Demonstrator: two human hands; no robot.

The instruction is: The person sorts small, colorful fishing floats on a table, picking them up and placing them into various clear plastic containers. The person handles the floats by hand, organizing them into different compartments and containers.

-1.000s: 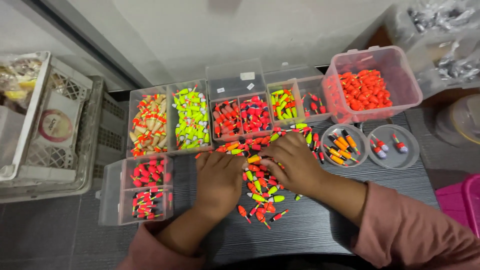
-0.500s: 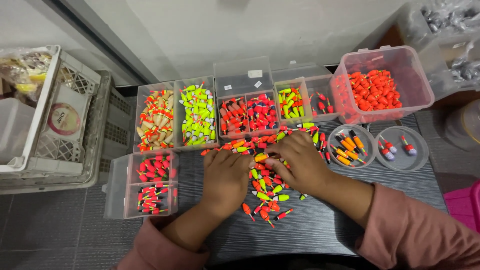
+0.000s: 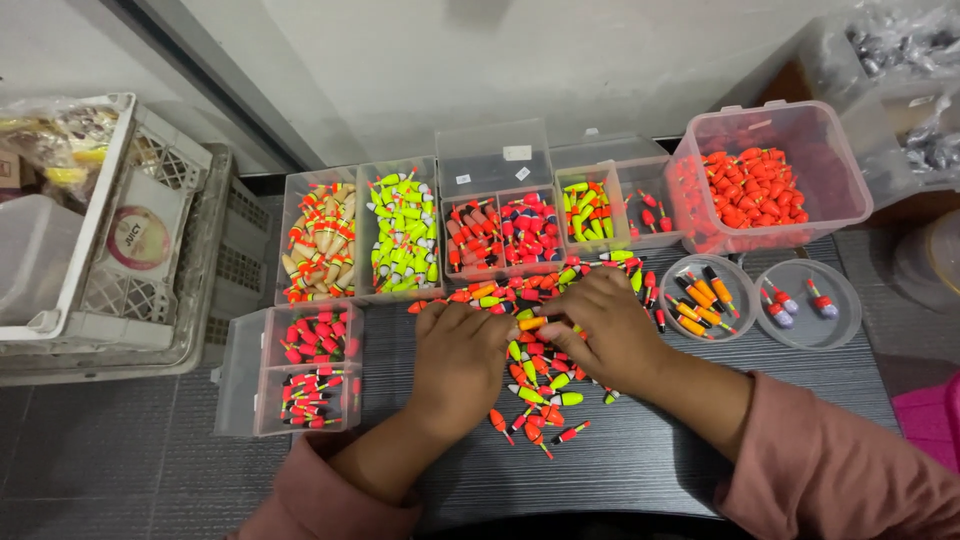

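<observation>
Loose pile of small plastic fishing floats in red, orange, yellow-green and black (image 3: 535, 390) lies at the centre of the dark wood-grain bench (image 3: 650, 460), spread between and beneath both hands. One orange float (image 3: 533, 322) sits at the pile's 12 o'clock edge, between the two sets of fingertips; whether either hand grips it cannot be told.

Left hand (image 3: 460, 360) rests palm down at 9 o'clock of the pile, fingers together and curled onto the floats. Right hand (image 3: 605, 335) rests at 2 o'clock of the pile, fingers bent and close together over the floats; a clamp on any single float cannot be confirmed. Pink sleeves cover both forearms.

At 12 o'clock, a row of clear plastic compartment boxes (image 3: 400, 235) holds sorted floats: tan-and-orange, yellow-green, red. At 1 o'clock stands a clear pink-tinted tub of orange floats (image 3: 770, 185). At 3 o'clock, two round clear lids (image 3: 760, 300) carry a few floats each. At 9 o'clock, a clear two-compartment box of red floats (image 3: 305, 370). At 10 o'clock, a white plastic crate (image 3: 110, 230) stands beside the bench.
</observation>
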